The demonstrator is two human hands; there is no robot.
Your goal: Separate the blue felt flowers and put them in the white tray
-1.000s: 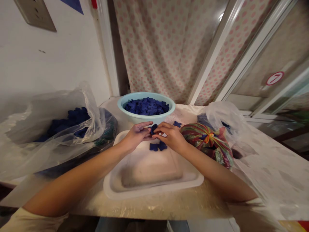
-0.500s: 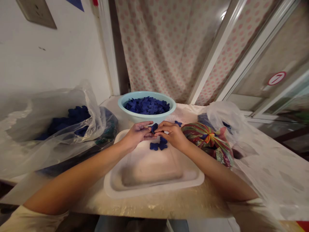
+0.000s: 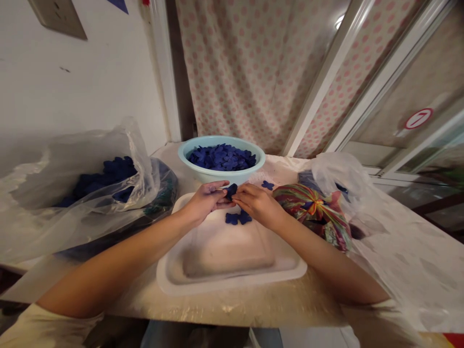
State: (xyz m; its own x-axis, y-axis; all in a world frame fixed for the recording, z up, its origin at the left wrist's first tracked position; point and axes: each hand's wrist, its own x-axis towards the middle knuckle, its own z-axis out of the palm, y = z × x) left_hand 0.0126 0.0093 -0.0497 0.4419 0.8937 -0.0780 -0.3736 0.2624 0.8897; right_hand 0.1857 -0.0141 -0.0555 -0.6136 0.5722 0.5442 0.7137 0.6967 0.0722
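Observation:
Above the far part of a white tray, my left hand pinches a small dark-blue flower-shaped piece. My right hand is closed at the same piece, its fingertips touching the piece's right side. Part of the piece is hidden by the fingers. Just below the hands, loose blue flower pieces lie in the tray. Beyond them stands a light-blue basin heaped with blue flower pieces.
At the left a clear plastic bag holds more blue pieces. On the right are a knotted multicoloured bundle and another plastic bag. One blue flower lies on the table behind the bundle. A polka-dot curtain hangs behind.
The fingers of my right hand have curled more tightly at the blue piece. My left hand stays nearly still. The view has shifted slightly.

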